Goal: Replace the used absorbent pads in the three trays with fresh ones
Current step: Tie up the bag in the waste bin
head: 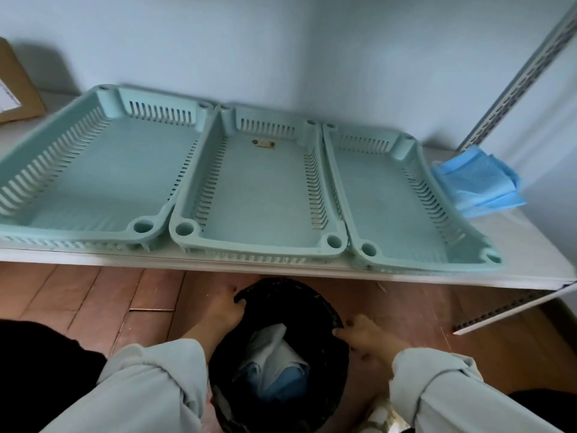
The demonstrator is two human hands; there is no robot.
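Two hands, left point(223, 310) and right point(363, 335), are gripping the black bin liner's rim point(281, 284); folded blue absorbent pads point(477, 182), probably light and floppy, are awaiting an edge pinch.

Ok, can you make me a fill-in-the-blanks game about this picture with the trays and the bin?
1. There are ____ green trays side by side on the shelf.
2. The fresh blue pads lie beside the tray furthest to the ____.
3. The left hand and the right hand both hold the rim of the black ____.
4. The used pads are inside the ____.

Missing words: three; right; bin; bin
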